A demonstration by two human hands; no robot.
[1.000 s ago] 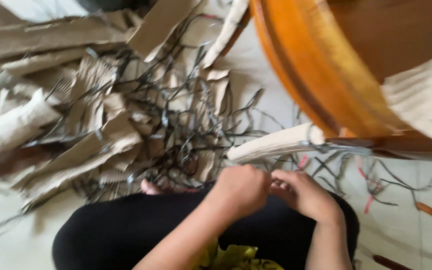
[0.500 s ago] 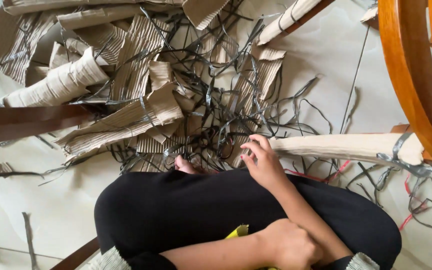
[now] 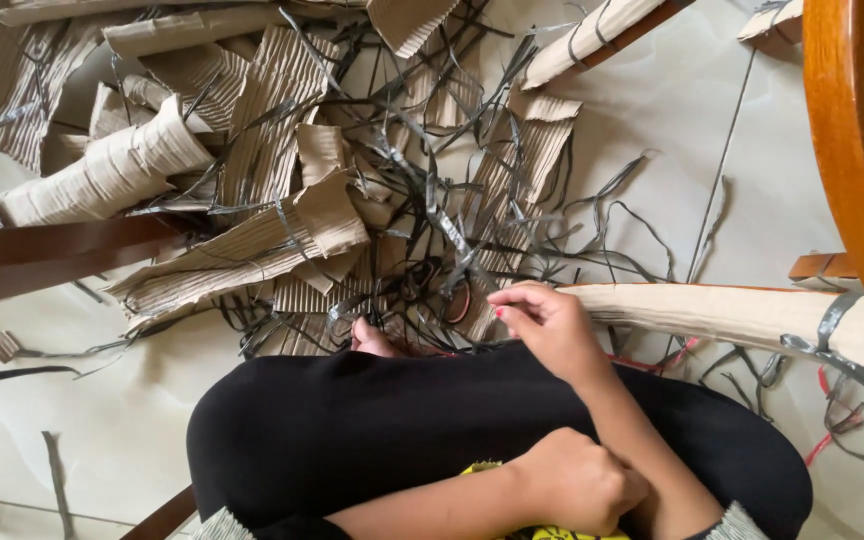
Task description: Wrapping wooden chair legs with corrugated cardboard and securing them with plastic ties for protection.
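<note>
My right hand (image 3: 544,322) reaches forward over my black-trousered knees (image 3: 372,430). Its fingers curl around the left end of a long beige cardboard wrapping (image 3: 722,310) that lies across the floor to the right, bound with grey tape at its far end. My left hand (image 3: 580,486) rests in my lap as a closed fist, beside a bit of yellow cloth (image 3: 552,532); I see nothing in it. Just ahead of the right hand lies a tangle of black plastic strips (image 3: 432,250).
Torn corrugated cardboard (image 3: 252,240) and a rolled piece (image 3: 102,175) pile up on the pale floor ahead and to the left. A dark brown wooden bar (image 3: 42,255) comes in from the left. An orange wooden furniture edge (image 3: 852,170) curves down the right side.
The left hand has left the wrapped piece and drawn back into my lap. The right hand stays at the wrapping's end. The view has swung down and to the right.
</note>
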